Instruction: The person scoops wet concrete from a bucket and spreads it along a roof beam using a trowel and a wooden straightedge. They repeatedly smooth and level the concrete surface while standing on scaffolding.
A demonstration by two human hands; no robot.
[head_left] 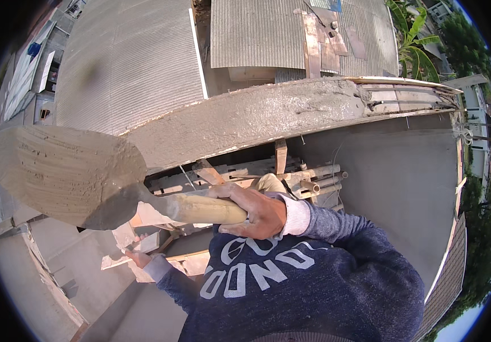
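- The shovel [66,176] is nearest, at the left; its blade bears a smeared film of wet mix and no visible heap.
- The right hand [257,211] is wrapped round the wooden handle [208,208], in front of the chest.
- The left hand [138,257] is lower left, beside a pale board [148,243]; it is small and partly obscured, so I cannot tell whether it grips anything.
- Below the formwork, poles [326,171] lie half hidden by the arm and body.
- Beyond, wet concrete [245,122] fills most of the visible formwork trough [388,96]. That stretch looks placed but rough; the right end seems left to fill, its steel bars [442,105] exposed. The blade blocks the left end.
- Farthest are corrugated roofs [126,62]; the fisheye rim cuts off the surroundings.
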